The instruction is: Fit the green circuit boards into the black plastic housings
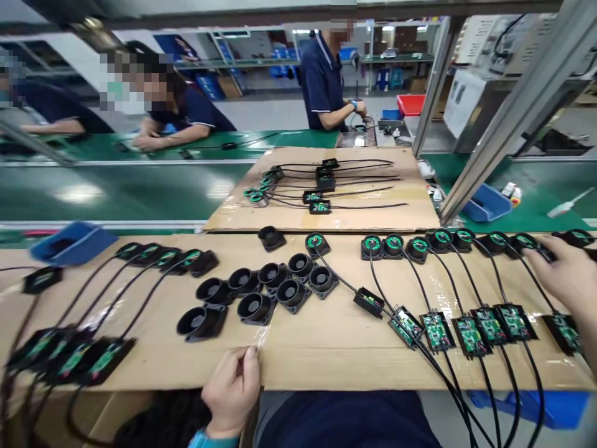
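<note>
My left hand (233, 382) rests at the cardboard's front edge, closed in a loose fist, with nothing showing in it. Just beyond it lie several black round fan-like housings (255, 306) without boards. At far right my right hand (562, 267) has its thumb and fingers closed on a black housing (546, 252), mostly covered by the fingers. Beside that hand runs a row of black housings with green ring boards (394, 244). Black cables join them to open black boxes holding green circuit boards (472, 336). Similar cabled boxes (105, 361) lie at the left.
Cardboard (326, 367) covers the bench. More cabled assemblies (319, 206) lie on a farther cardboard sheet (373, 218). Blue bins stand at left (72, 242) and right (487, 202). A metal post (504, 112) slants down at right. Co-workers sit and stand across the green bench.
</note>
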`<state>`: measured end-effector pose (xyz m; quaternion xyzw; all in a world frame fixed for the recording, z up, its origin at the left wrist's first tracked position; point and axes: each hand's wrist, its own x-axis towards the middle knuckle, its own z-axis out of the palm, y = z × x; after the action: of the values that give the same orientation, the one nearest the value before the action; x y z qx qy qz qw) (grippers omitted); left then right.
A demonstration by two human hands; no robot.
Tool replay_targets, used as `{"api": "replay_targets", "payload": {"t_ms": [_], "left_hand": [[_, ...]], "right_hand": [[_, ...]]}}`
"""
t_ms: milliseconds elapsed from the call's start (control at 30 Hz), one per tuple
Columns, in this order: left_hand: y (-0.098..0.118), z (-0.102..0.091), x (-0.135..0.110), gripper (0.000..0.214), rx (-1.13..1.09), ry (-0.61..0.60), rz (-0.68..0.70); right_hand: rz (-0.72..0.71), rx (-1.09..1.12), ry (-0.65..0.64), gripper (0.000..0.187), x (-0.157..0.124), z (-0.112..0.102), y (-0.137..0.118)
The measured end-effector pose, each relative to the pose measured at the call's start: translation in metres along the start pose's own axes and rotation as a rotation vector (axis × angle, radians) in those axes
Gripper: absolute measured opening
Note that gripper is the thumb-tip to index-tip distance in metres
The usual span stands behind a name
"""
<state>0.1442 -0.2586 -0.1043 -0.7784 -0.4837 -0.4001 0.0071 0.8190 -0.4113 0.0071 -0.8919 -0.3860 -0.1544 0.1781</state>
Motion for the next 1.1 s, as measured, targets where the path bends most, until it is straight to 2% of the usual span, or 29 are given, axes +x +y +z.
{"api": "replay_targets", "payload": {"t_ms": [67,167,233,333,433,500,567,667,733,800,933,1033,1100], "left_hand": [[-0.003,-0.001,0.000,0.008,-0.024,0.021,0.031],[-0.004,-0.002,-0.001,0.007,-0.071,0.019,0.046],[-0.004,-0.004,-0.002,0.007,-0.100,0.007,0.039],[-0.005,-0.005,-0.002,0.008,-0.134,-0.012,0.043],[-0.005,-0.005,0.000,0.010,-0.164,-0.004,0.067],[-0.004,-0.005,0.001,0.011,-0.184,0.007,0.071],[-0.003,-0.007,0.001,0.012,-0.203,0.005,0.060],[-0.002,-0.013,0.003,0.013,-0.253,-0.033,0.015],[-0.006,-0.020,0.009,0.017,-0.274,-0.014,0.007],[-0.017,-0.028,0.022,0.029,-0.231,0.057,0.054],[-0.048,-0.032,0.057,0.062,0.020,0.155,0.139],[-0.066,-0.024,0.075,0.074,0.069,0.103,0.106],[-0.077,-0.016,0.078,0.078,-0.025,0.024,0.066]], "right_hand": [[-0.106,0.119,0.019,0.079,-0.015,-0.006,-0.065],[-0.321,0.256,-0.137,0.058,-0.038,-0.006,-0.177],[-0.456,0.302,-0.246,0.049,-0.051,0.003,-0.251],[-0.618,0.309,-0.357,0.047,-0.065,0.026,-0.351],[-0.666,0.231,-0.438,0.046,-0.074,0.055,-0.429],[-0.654,0.168,-0.480,0.041,-0.077,0.071,-0.463],[-0.637,0.123,-0.495,0.035,-0.078,0.080,-0.482],[-0.638,0.072,-0.478,0.029,-0.077,0.083,-0.484],[-0.626,0.028,-0.470,0.026,-0.076,0.080,-0.474],[-0.596,-0.015,-0.467,0.025,-0.074,0.075,-0.460],[-0.510,-0.068,-0.441,0.028,-0.072,0.069,-0.433],[-0.459,-0.075,-0.437,0.027,-0.069,0.069,-0.423],[-0.438,-0.065,-0.450,0.028,-0.065,0.067,-0.418]]}}
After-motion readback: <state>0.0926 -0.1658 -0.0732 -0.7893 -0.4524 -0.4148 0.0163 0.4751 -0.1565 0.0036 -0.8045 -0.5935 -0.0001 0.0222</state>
